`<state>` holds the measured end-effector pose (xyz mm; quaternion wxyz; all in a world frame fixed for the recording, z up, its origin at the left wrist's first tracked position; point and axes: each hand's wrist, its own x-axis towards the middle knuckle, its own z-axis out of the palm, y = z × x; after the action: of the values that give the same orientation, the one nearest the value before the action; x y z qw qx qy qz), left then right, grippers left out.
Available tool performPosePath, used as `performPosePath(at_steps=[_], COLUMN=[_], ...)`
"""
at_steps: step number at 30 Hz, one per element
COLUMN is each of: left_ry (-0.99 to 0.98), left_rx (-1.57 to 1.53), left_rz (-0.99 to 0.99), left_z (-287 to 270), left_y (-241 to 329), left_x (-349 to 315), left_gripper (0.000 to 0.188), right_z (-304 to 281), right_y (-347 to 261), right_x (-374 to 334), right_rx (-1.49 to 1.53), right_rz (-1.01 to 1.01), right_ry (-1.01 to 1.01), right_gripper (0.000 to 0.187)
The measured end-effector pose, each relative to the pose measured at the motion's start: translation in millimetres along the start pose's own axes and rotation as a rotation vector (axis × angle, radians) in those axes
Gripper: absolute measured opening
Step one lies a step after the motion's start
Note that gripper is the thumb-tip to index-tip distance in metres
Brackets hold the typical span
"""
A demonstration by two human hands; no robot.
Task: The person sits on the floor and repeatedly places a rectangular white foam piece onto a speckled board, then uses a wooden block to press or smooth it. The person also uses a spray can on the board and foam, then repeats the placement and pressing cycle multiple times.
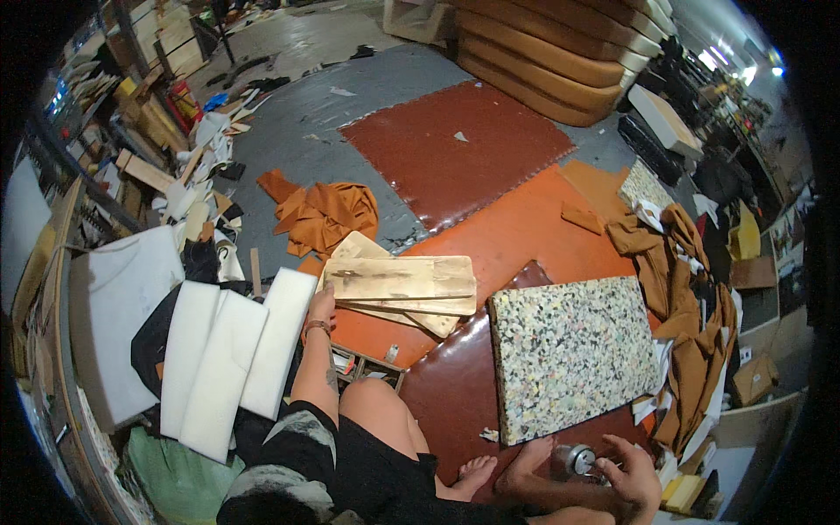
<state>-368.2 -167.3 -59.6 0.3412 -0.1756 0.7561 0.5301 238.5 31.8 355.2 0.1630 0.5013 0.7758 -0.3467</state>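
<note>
Near the middle lie several pale wooden boards (402, 278), fanned out in a stack. My left hand (322, 306) is closed at the left end of the top board, its fingers curled on the edge. At the lower right, my right hand (632, 477) is bent around what looks like a spray gun with a round silver cup (575, 459); the hand hides its handle. Beside that hand, a thick slab of speckled foam (573, 359) lies on the dark red sheet. Three white foam strips (223, 376) rest left of my left forearm.
Brown fabric (674, 306) is heaped right of the slab, and a crumpled orange-brown piece (332, 214) lies beyond the boards. Red-brown sheeting (455, 149) covers part of the grey floor. Stacked brown cushions (542, 61) stand at the back. Scraps (197, 175) pile up along the left.
</note>
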Motion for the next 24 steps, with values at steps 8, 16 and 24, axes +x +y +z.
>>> performPosePath(at_steps=[8, 16, 24], left_ry=[0.08, -0.358, -0.83], left_rx=[-0.537, -0.552, -0.571], left_rz=[0.281, 0.57, 0.403], left_z=[18.6, 67.9, 182.5], left_y=[36.4, 84.7, 40.7], left_x=[-45.9, -284.5, -403.4], left_gripper=[0.034, 0.031, 0.032], right_z=[7.4, -4.8, 47.8], right_y=[14.9, 41.0, 249.0], right_x=[-20.8, -43.8, -11.7], right_rx=[0.185, 0.433, 1.082], right_rz=[-0.125, -0.296, 0.375], right_ry=[0.117, 0.266, 0.91], right_gripper=[0.054, 0.052, 0.047])
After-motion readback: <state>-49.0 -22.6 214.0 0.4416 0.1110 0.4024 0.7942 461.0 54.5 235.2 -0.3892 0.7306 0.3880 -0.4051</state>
